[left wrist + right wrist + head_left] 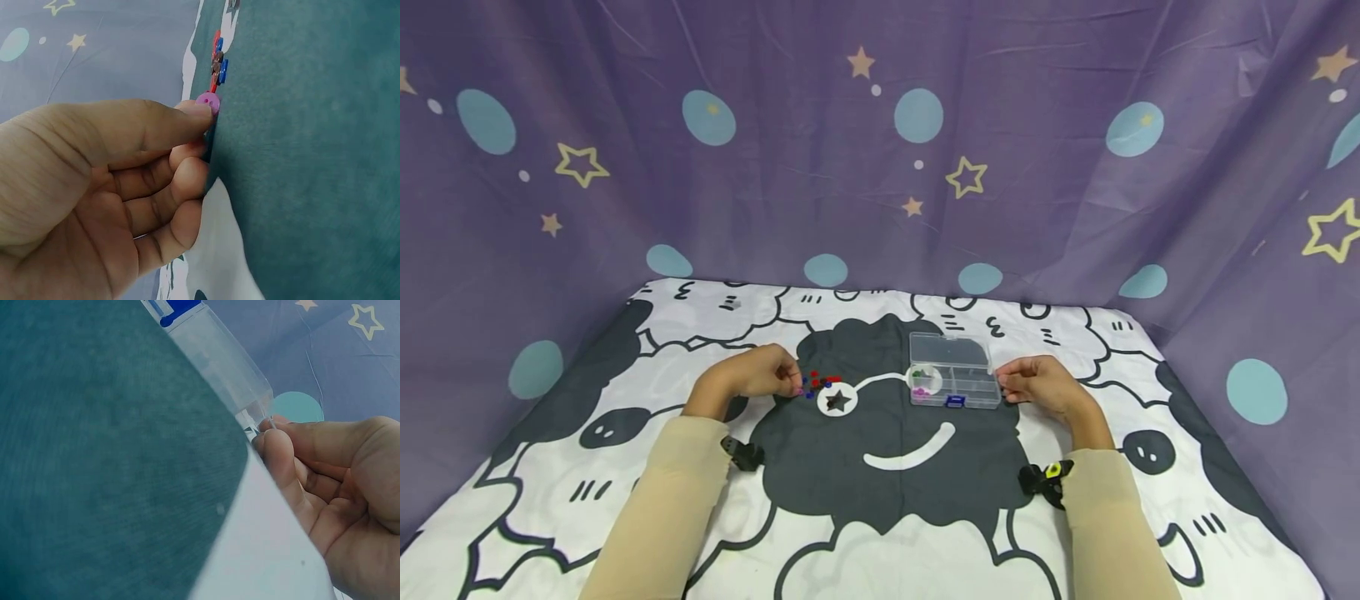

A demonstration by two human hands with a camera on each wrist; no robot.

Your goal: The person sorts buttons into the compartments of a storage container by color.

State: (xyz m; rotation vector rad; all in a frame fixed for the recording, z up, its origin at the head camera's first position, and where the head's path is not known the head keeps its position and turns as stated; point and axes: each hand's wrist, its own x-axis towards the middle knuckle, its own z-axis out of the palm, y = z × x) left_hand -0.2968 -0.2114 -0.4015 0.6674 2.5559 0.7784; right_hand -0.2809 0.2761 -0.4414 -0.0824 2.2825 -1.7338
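Between thumb and forefinger my left hand [771, 371] pinches a pinkish-purple button [208, 102] with small holes; its other fingers are curled. Just beyond it lies a loose group of red, blue and dark brown buttons [820, 381]. To the right stands a clear plastic compartment box [977, 387], lid [951, 350] raised at the back and blue latch [955, 402] at the front. Pink buttons [921, 392] sit in its front left compartment, green ones [919, 374] behind them. My right hand [1037, 383] grips the box's right end with thumb and fingers.
Under everything lies a white cloth [730, 533] printed with cartoon sheep, a dark grey shape [827, 475] in the middle. A purple curtain [820, 167] with stars rises behind and at both sides. Each wrist wears a small black camera [743, 454].
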